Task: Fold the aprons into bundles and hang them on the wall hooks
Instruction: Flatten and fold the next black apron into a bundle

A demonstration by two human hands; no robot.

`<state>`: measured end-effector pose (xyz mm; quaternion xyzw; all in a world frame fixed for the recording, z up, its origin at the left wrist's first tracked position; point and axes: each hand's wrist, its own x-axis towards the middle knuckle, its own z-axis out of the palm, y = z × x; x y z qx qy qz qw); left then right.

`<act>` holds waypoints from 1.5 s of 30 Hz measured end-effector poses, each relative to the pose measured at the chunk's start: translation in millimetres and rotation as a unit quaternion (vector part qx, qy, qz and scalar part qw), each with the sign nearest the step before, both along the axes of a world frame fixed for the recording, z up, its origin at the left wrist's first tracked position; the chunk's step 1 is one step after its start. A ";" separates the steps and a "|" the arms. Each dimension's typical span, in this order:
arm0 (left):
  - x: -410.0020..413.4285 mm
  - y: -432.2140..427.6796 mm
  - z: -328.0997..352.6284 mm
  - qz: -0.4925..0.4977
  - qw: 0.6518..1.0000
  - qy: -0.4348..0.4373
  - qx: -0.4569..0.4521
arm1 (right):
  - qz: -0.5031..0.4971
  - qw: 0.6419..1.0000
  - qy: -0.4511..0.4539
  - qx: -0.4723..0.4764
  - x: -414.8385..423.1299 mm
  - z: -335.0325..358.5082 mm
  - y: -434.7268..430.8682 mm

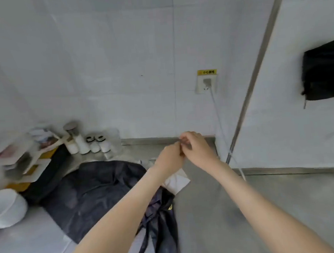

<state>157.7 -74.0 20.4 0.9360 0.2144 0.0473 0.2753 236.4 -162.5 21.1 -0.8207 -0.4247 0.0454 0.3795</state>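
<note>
Hands joined over the steel counter (276,207); navy apron (92,194) lying left of centre.
White bowl (6,208) at 9 o'clock, contents unseen; lidded jars (88,143) at 10 o'clock hold white matter. The apron's long axis runs 11 to 5 o'clock, straps trailing towards 6. Black folded bundle (326,71) hangs on the wall at 3 o'clock. Both forearms extend forward; right hand (197,148) pinches a small dark object (183,141), unidentifiable; left hand (170,157) meets it, grip cannot be told.

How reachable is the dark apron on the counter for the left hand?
Probably yes: the dark apron lies close below the left hand, nothing between, though that hand is pinching a small item with the right hand.
</note>
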 end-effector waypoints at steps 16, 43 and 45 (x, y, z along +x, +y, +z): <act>-210.0 150.2 -125.7 0.123 0.978 0.143 -0.088 | -0.046 0.918 0.007 -0.394 -100.7 -195.2 110.8; -48.9 51.9 28.2 -0.110 0.993 -0.024 0.044 | 0.036 0.993 0.044 -0.107 -53.9 25.0 13.8; -55.5 54.1 25.4 -0.095 0.994 -0.045 -0.024 | -0.001 0.995 0.032 -0.094 -50.9 24.6 5.2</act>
